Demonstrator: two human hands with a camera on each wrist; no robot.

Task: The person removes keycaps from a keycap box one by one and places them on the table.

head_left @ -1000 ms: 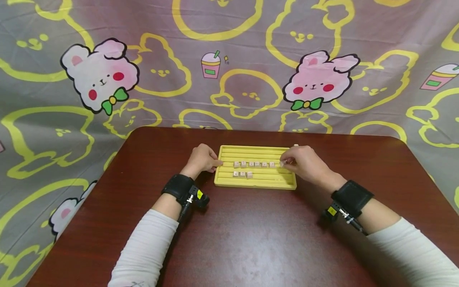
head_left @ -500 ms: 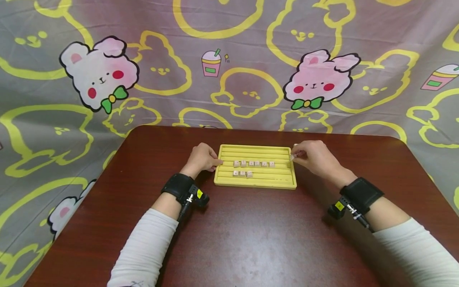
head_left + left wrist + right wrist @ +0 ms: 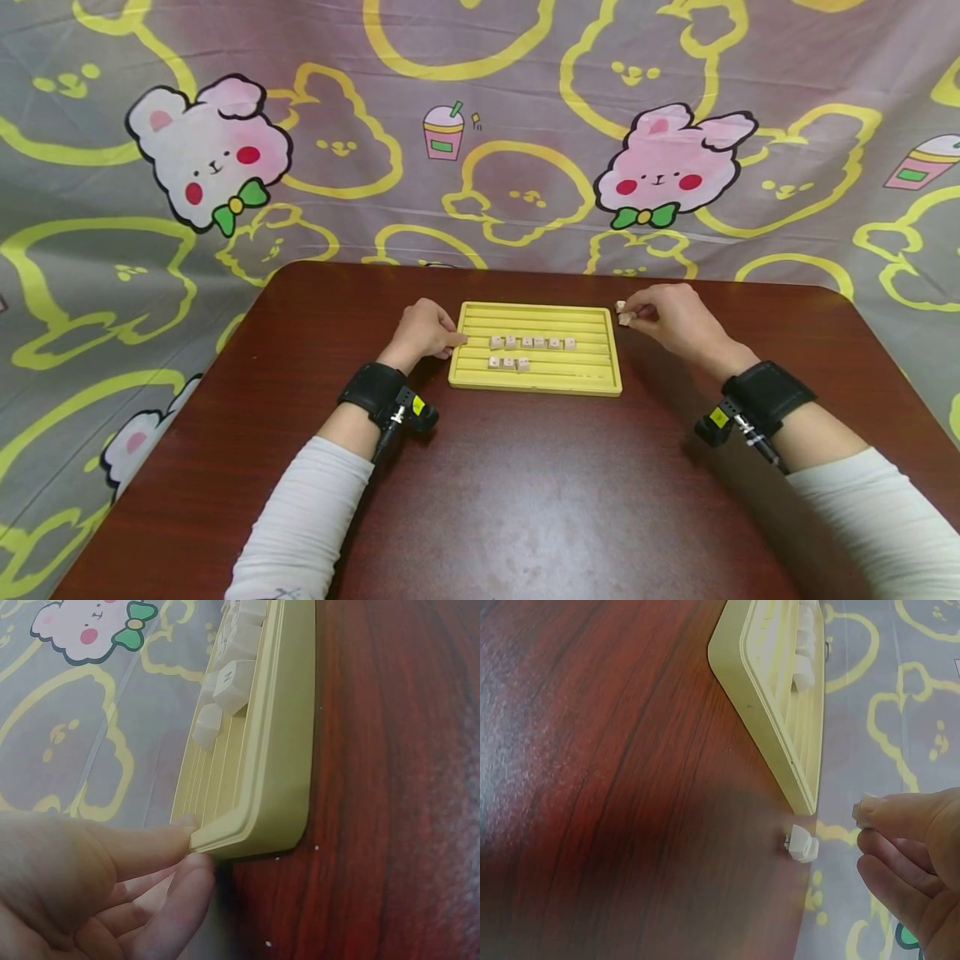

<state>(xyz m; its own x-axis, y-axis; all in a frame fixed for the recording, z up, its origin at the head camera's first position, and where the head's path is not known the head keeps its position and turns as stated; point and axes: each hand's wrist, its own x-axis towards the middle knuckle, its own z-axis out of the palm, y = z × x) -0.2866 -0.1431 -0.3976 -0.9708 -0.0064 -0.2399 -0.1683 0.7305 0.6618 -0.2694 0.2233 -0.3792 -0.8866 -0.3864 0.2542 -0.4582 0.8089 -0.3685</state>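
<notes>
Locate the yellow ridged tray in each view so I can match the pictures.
Head: the yellow ridged tray lies just right of and below centre, its left end held by the left hand.
Left wrist: upper middle, running from the top edge down to the left hand's fingertips.
Right wrist: upper part, just right of centre, narrowing downward to a corner.
Shared landmark: white keycaps sitting in the tray, visible in all three views.

Cartoon cloth (image 3: 517, 108) hung behind a brown table (image 3: 525, 475) suggests an indoor setup (room type unclear).
</notes>
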